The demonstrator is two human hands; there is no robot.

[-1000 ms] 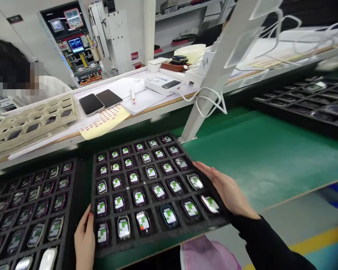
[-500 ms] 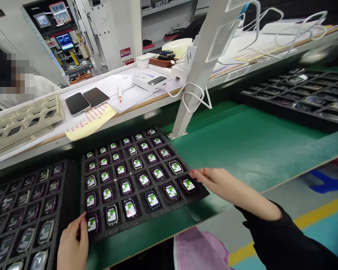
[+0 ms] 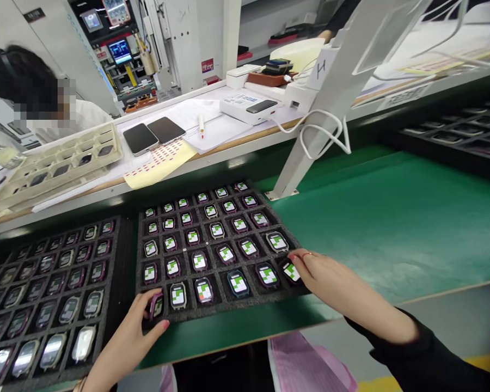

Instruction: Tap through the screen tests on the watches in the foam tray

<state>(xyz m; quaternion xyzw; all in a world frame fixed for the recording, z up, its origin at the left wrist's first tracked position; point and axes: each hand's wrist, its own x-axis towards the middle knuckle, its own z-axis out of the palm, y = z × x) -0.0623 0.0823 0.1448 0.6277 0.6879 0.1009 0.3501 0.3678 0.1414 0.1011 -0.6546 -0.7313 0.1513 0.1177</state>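
A black foam tray (image 3: 218,313) lies on the green belt (image 3: 392,228), its pockets filled with several smartwatches whose screens show green and white blocks. My left hand (image 3: 141,321) pinches the purple watch (image 3: 157,306) in the tray's near left pocket. My right hand (image 3: 330,280) rests at the tray's near right corner, fingertips touching the watch (image 3: 291,270) there. Its fingers lie close together and hold nothing I can make out.
A second foam tray (image 3: 44,294) of watches lies to the left. More trays (image 3: 453,136) sit far right. A white post (image 3: 310,136) with cables stands on the belt. The shelf behind holds two phones (image 3: 153,135), papers, a beige tray (image 3: 53,166). A person sits at far left.
The tray has been set down on the belt. My left hand moved from the tray's edge onto the near left watch and pinched it. My right hand stays at the right corner.
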